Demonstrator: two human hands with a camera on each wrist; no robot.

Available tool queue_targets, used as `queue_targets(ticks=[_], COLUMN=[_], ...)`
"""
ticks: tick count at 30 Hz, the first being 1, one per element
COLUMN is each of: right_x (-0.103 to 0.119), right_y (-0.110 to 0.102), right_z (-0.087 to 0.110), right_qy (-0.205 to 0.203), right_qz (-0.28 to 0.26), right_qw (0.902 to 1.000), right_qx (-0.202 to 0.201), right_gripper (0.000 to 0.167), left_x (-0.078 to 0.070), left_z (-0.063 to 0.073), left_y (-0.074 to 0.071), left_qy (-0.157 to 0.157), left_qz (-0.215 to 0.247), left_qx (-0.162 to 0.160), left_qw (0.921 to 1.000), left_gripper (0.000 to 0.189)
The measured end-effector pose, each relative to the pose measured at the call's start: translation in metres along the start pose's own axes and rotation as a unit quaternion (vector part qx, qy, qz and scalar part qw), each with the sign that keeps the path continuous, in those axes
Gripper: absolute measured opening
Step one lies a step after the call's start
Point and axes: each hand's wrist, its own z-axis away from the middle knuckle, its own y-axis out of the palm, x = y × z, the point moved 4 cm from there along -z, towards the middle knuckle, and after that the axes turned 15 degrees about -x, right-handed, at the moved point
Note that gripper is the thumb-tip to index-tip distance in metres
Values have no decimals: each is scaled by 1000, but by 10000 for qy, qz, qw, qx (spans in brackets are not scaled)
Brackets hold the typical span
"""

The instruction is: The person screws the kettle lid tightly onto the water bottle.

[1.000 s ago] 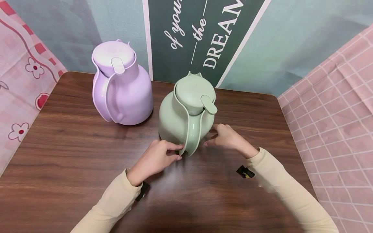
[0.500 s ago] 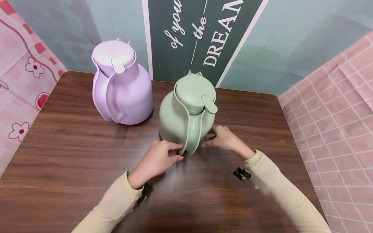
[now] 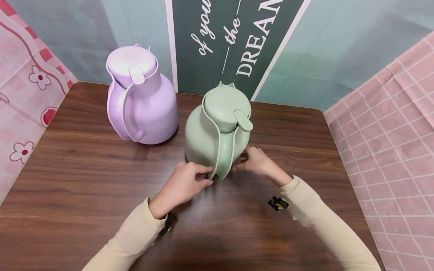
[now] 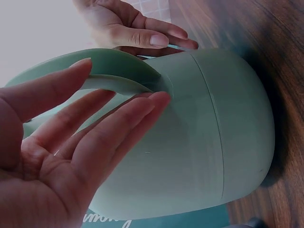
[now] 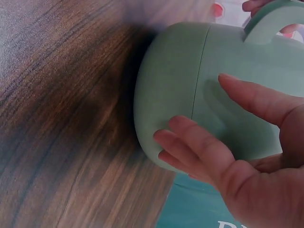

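A sage-green vacuum jug (image 3: pixel 203 135) stands upright on the wooden table, its looped handle (image 3: pixel 225 156) facing the person. At the left of the handle's lower end is the left hand (image 3: pixel 181 184); in the left wrist view its thumb (image 4: pixel 57 90) lies along the handle's edge and its extended fingers (image 4: pixel 123 128) reach the handle's base. The right hand (image 3: pixel 259 162) is at the jug's lower right side. In the right wrist view its fingers (image 5: pixel 199 142) are extended against the lower body, thumb spread apart. Part of those fingertips is hidden behind the jug in the head view.
A lilac jug (image 3: pixel 154 109) of the same shape stands at the back left of the table (image 3: pixel 84 195). Behind is a blue-green backdrop with a dark lettered panel (image 3: pixel 223 45). Pink patterned cloth (image 3: pixel 400 158) borders the right side, flowered cloth (image 3: pixel 28 98) the left.
The right hand and forearm have shifted slightly left, bringing the fingers further in beside the green jug. The left hand has barely moved, and both jugs stay in place.
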Motion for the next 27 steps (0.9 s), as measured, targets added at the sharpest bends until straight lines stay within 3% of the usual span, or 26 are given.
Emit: queue_targets(ticks=[15, 27], right_x=[2, 6], right_y=[0, 2], right_z=[-3, -9], right_qy=[228, -1], right_qz=[-365, -259], right_qw=[9990, 9996], right_qx=[-82, -125], right_gripper=[49, 47], left_x=[-2, -2], left_z=[-1, -3], left_y=[0, -1], left_qy=[88, 119], left_qz=[-32, -19], left_qx=[26, -118], left_qw=[10000, 9999], left_gripper=[25, 24])
